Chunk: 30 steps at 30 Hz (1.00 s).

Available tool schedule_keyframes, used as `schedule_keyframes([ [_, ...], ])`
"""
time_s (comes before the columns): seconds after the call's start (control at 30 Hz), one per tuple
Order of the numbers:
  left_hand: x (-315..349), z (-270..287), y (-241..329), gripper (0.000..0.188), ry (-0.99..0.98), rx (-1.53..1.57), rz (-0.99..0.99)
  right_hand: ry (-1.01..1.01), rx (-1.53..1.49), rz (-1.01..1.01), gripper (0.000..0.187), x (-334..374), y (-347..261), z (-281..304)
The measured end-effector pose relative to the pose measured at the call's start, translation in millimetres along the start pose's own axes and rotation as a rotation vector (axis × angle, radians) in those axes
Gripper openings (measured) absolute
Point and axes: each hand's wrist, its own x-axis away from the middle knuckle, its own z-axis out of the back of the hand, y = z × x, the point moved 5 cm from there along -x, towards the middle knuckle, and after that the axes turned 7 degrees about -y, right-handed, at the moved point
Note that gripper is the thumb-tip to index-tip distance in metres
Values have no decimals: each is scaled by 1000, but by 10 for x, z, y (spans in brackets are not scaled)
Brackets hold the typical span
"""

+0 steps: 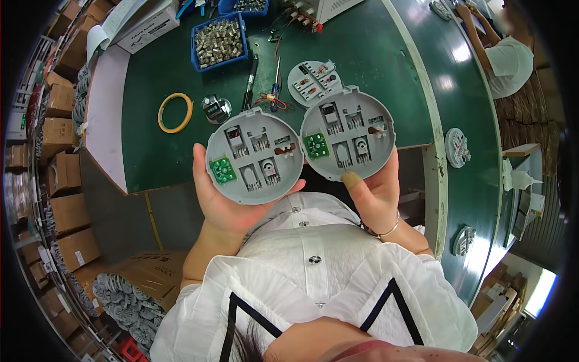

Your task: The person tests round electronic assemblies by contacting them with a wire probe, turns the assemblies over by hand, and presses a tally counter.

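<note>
My left hand (226,208) cups a round grey plastic housing (247,158) from below, fingers spread under it. A matching round housing (348,140) rests in my right hand (377,194), its thumb pressed on the near rim. The two sit side by side above the bench's front edge, open faces up, their rims close or touching. Each holds metal contacts in rectangular slots, a brown part at the right, and a small green circuit board (223,171) at the left. Just behind them a round grey plate with plug-like parts (315,82) lies on the green bench.
Behind the housings are a tally counter (215,110), a yellow tape roll (163,113), a black pen (249,84), a screwdriver (275,96) and a blue bin (194,51) of metal parts. At right, a conveyor-like green surface carries a grey unit (458,148); a person (509,57) works beyond.
</note>
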Motion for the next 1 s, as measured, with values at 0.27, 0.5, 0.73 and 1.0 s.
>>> schedule_keyframes([
  [0.27,-60,39,-5,93,-14,-70,7,3,39,-63,69,-39,-30,68],
  [0.5,-230,409,13,76,-74,-1005,61,348,33,-159,40,-24,-11,704],
  [0.73,-337,21,-303,74,-140,-2418,-330,-10,1611,80,57,12,-98,820],
  [1.0,-652,142,-285,75,232,-2553,-541,-115,1560,55,61,-32,197,574],
])
